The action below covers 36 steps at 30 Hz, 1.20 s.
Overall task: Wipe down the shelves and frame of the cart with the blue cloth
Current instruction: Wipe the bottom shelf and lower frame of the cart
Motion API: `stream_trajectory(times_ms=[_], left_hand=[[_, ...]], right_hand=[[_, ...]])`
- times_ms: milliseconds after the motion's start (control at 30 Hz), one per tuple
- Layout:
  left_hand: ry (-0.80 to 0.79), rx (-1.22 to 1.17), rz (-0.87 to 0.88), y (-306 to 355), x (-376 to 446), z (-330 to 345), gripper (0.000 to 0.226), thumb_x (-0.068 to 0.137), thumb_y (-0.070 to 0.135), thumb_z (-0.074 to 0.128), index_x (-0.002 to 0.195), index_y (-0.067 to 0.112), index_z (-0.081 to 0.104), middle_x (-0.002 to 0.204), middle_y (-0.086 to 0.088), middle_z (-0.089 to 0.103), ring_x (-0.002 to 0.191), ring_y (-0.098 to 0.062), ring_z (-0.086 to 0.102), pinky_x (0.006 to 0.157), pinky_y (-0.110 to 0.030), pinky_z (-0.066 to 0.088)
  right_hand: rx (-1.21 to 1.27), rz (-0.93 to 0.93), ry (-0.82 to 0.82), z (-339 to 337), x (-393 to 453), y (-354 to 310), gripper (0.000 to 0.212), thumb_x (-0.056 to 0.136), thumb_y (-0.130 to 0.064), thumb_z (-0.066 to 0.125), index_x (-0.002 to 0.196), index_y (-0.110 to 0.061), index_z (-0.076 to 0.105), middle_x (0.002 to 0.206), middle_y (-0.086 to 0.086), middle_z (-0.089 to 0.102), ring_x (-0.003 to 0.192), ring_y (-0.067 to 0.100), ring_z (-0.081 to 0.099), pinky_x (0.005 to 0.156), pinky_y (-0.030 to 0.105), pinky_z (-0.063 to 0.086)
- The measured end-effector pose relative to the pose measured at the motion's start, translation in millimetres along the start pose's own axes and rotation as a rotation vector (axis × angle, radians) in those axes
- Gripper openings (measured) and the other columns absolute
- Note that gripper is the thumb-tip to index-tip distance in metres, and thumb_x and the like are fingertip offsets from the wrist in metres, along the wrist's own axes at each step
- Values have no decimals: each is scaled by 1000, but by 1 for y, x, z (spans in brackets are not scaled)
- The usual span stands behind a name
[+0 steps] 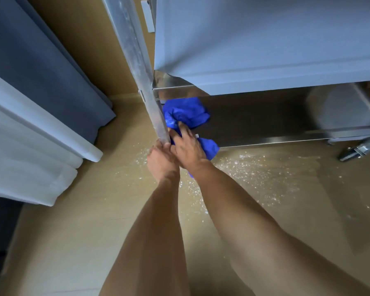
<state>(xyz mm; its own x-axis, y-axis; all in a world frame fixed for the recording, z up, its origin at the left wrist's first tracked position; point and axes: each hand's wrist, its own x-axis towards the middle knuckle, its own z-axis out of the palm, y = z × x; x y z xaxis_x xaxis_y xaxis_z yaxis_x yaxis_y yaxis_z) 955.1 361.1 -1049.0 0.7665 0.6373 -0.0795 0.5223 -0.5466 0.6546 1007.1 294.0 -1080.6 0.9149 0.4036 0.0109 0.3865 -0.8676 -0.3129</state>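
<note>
A stainless steel cart stands in front of me. Its upright frame post (137, 60) runs down the middle of the view to my hands. My left hand (160, 159) grips the bottom end of that post. The blue cloth (186, 113) is bunched against the post, just under the upper shelf (265, 50) and above the lower shelf (276, 138). My right hand (189, 149) holds the cloth right beside the post, and part of the cloth sticks out below my palm.
White crumbs or powder (254, 167) are scattered over the beige floor under and before the cart. A caster wheel (359, 148) shows at the right. Grey and white curtains (41, 92) hang at the left. A pale bin-like object (340, 107) sits behind the lower shelf.
</note>
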Motion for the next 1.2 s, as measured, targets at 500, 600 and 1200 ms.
stream_trajectory(times_ms=[500,600,1200], left_hand=[[35,-128,-324,67,-78,83,70,99,35,39,151,0,8,141,-24,43,126,-37,45,104,-42,34],[0,-94,-375,85,-108,119,73,91,45,31,147,0,22,139,-25,44,124,-41,45,106,-43,34],[-314,93,-220,130,-146,109,38,94,12,47,128,-1,54,124,-26,60,117,-39,56,97,-35,42]], right_hand=[[132,600,423,-34,-69,170,52,80,-33,43,126,-18,62,140,20,50,131,36,46,107,50,32],[181,815,591,-58,-93,252,53,80,-32,44,126,-15,63,141,22,50,131,38,47,104,51,38],[136,923,233,-131,-158,302,49,79,-27,65,127,-26,57,146,8,38,123,36,44,96,39,44]])
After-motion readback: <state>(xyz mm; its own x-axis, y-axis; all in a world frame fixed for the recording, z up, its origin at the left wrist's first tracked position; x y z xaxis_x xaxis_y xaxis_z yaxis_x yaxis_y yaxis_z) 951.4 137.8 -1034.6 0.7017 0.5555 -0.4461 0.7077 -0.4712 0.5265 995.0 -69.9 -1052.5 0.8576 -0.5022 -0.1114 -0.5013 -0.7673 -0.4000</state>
